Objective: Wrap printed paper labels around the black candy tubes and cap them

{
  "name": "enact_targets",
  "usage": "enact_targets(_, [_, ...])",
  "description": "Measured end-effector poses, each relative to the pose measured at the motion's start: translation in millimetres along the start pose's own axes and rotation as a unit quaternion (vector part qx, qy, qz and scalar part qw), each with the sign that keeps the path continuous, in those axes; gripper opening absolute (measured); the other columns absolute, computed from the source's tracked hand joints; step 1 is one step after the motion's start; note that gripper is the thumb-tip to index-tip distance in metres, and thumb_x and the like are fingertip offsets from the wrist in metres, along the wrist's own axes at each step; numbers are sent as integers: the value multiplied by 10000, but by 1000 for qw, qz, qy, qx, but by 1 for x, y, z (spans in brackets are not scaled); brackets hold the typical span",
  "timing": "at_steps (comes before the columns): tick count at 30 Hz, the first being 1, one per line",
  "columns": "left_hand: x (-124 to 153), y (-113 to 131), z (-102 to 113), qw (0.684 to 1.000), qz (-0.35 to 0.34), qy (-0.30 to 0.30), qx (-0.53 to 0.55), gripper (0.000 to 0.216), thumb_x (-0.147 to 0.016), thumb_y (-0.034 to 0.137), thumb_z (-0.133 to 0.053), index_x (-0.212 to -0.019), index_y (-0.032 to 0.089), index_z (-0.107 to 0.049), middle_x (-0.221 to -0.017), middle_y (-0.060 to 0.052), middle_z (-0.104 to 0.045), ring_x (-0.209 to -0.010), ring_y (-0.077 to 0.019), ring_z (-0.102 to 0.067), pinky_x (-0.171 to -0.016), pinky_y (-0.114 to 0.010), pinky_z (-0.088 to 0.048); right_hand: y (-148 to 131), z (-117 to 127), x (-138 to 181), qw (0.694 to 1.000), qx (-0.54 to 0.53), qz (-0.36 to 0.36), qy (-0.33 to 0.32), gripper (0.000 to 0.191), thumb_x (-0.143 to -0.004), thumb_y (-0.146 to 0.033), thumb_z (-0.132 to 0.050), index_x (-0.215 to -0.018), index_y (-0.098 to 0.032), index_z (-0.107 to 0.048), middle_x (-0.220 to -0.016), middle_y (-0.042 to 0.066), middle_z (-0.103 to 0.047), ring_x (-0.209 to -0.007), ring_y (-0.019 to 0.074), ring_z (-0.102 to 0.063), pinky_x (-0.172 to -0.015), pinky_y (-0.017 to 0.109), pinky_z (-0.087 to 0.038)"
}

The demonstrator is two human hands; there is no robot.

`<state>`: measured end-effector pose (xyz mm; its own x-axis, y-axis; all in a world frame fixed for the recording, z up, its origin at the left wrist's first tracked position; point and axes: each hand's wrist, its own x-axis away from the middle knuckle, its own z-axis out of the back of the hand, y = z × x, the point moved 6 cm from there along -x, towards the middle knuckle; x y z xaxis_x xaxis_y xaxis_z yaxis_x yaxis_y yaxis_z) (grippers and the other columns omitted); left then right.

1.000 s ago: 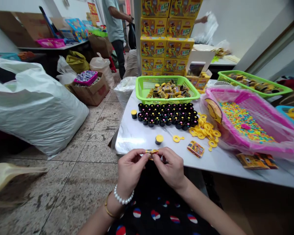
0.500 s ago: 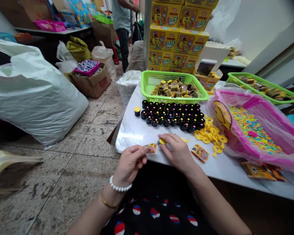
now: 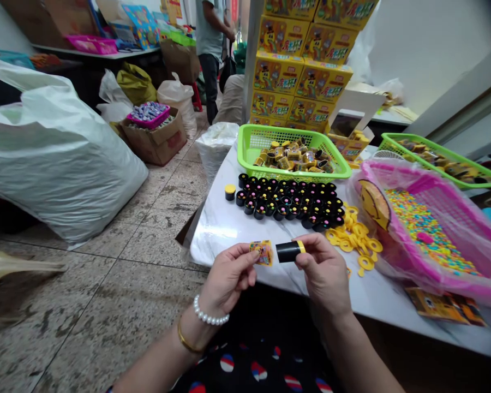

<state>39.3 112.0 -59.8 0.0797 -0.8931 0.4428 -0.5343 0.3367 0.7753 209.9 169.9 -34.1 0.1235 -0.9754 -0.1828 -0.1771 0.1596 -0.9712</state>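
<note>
from the head camera, your left hand has its fingers narrowed on a small yellow printed label, pinched between thumb and forefinger. your right hand grips a black cylinder with a yellow cap, held sideways with its black end just beside the label. both are over the near edge of the marble worktop. farther back stand rows of black cups, with yellow rings to their right and a green basket behind.

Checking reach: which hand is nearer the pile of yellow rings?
Right. The right hand is just beside the yellow rings; the left hand is beyond it, farther away.
</note>
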Motion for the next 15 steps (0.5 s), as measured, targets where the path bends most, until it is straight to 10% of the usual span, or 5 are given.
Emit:
enact_targets(8, [-1, 0, -3, 998, -13, -6, 64, 307, -678, 278, -822, -865, 103, -655, -755, 0, -650, -391, 29, -373, -348, -112, -177, 13, -7, 5, 997, 53, -60, -21, 309, -732, -396, -788, -915, -190, -647, -786, 12, -647, -699, 141, -589, -629, 244, -491])
enact_targets(15, [3, -5, -4, 999, -18, -28, -23, 315, -744, 375, -778, -845, 104, -654, -542, 32, -543, -406, -6, -365, -374, -126, -152, -6, -8, 12, 986, 156, 50, -36, 300, -795, -279, -743, -1073, -252, -633, -995, 28, -638, -883, 168, -612, -792, 299, -511])
